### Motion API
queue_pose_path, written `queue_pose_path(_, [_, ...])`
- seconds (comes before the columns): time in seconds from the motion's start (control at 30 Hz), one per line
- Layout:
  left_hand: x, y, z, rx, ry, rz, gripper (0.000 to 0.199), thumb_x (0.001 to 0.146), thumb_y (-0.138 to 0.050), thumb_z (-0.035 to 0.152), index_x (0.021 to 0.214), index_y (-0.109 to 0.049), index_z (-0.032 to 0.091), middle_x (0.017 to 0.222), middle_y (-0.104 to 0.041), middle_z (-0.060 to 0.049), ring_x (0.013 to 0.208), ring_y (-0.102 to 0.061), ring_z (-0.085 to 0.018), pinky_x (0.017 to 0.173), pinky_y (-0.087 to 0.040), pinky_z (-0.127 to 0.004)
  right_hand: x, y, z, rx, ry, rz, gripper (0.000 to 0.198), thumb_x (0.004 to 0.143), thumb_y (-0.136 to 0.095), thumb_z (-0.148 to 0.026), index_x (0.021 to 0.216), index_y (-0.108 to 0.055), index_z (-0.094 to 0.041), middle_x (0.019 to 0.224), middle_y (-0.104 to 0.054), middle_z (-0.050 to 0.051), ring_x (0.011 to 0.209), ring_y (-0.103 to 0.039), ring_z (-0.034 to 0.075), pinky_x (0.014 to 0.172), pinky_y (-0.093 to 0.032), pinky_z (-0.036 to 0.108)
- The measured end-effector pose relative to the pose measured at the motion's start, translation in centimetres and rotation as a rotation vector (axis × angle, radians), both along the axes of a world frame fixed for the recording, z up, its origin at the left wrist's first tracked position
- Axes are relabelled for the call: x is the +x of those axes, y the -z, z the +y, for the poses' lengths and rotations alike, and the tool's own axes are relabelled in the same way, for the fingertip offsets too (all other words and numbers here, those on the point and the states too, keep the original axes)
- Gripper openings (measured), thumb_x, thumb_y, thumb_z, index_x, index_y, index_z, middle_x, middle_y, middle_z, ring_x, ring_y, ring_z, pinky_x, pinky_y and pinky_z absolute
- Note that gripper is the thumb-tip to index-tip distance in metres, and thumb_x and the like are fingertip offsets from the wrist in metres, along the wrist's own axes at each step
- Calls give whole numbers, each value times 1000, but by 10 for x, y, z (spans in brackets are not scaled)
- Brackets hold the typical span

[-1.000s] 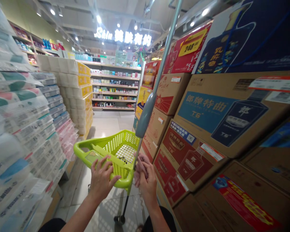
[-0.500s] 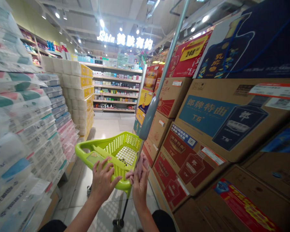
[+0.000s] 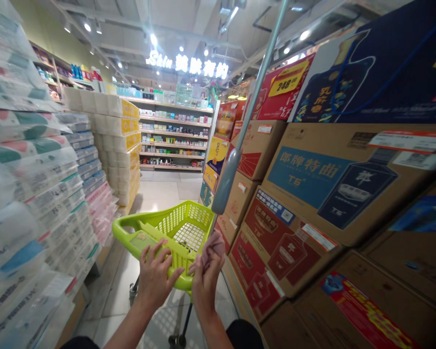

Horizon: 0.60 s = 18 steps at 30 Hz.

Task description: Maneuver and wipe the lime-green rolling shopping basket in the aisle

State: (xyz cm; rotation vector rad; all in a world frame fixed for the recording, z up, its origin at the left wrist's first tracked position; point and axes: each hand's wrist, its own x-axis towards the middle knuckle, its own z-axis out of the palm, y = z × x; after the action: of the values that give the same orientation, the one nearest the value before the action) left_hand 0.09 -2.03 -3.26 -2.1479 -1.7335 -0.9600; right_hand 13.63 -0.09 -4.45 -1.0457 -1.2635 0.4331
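A small lime-green shopping cart (image 3: 149, 227) with a perforated basket stands before me in the aisle. My left hand (image 3: 155, 278) lies on its near rim, fingers spread over the edge panel. At the near right corner, my right hand (image 3: 208, 281) is closed on a crumpled pink cloth (image 3: 213, 246), touching or very close to the green rim. A metal pole (image 3: 258, 92) with a grey-blue sleeve (image 3: 227, 182) rises at a slant beside the cart's right corner. Its lower end is hidden behind the cloth and my right hand.
Cartons of bottled liquor (image 3: 308, 174) are stacked high along the right. Plastic-wrapped paper packs (image 3: 36, 189) and white-and-yellow tissue rolls (image 3: 112, 131) line the left side. Shelves of small products (image 3: 176, 131) stand across the far end of the tiled floor (image 3: 160, 186).
My right hand has shifted a little, and the cloth is bunched higher against the pole's lower part. My left hand stays in the same place on the rim.
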Motion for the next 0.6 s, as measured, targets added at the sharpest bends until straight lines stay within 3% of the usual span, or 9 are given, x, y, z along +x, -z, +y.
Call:
queue_pose_path(0.1, [1,-1,0,5,1,4,21,89,-51,37,83,-65,23,105,-69,-4,125,-47,-29,109,-24,-51,1,-13,3,-94,16,82,17,92,-39,-25,106,-48,-19,114,-47,11,53,-52,7,50,-51,27])
queue_pose_path(0.2, [2,-2,-1,1,-2,10,19,89,-51,35,82,-65,23,105,-69,-3,126,-47,-29,108,-24,-51,9,-39,19,25,117,-24,21,91,-37,-20,104,-53,-19,120,-48,14,76,-63,16,59,-56,31])
queue_pose_path(0.23, [3,-2,-1,3,-3,8,19,89,-52,35,82,-65,23,105,-69,-3,126,-47,-29,108,-24,-51,13,-43,25,117,180,-104,23,90,-38,-18,105,-55,-18,125,-47,16,93,-64,21,69,-57,36])
queue_pose_path(0.3, [4,-2,-3,14,-7,-1,18,89,-52,36,82,-65,23,105,-69,-3,126,-47,-29,108,-25,-51,23,-43,34,317,264,-350,27,91,-40,-15,110,-60,-20,134,-48,16,123,-51,29,91,-52,48])
queue_pose_path(0.4, [7,-1,-5,39,-5,-12,18,88,-52,33,80,-64,23,104,-69,-3,125,-47,-28,107,-25,-51,39,-25,38,512,172,-851,39,91,-40,-10,122,-59,-24,134,-56,10,133,-42,28,103,-44,53])
queue_pose_path(0.5, [10,0,-6,63,-5,-22,18,88,-52,33,79,-64,24,103,-70,-4,125,-48,-28,107,-26,-51,52,-14,34,493,75,-1204,45,90,-37,-4,127,-56,-22,128,-61,9,127,-49,25,102,-46,49])
queue_pose_path(0.6, [15,0,-6,62,-10,-27,19,88,-53,35,80,-65,23,102,-70,-5,125,-48,-29,106,-27,-51,61,-32,31,426,50,-1306,38,88,-43,-5,119,-61,-17,121,-64,12,125,-49,28,103,-43,53])
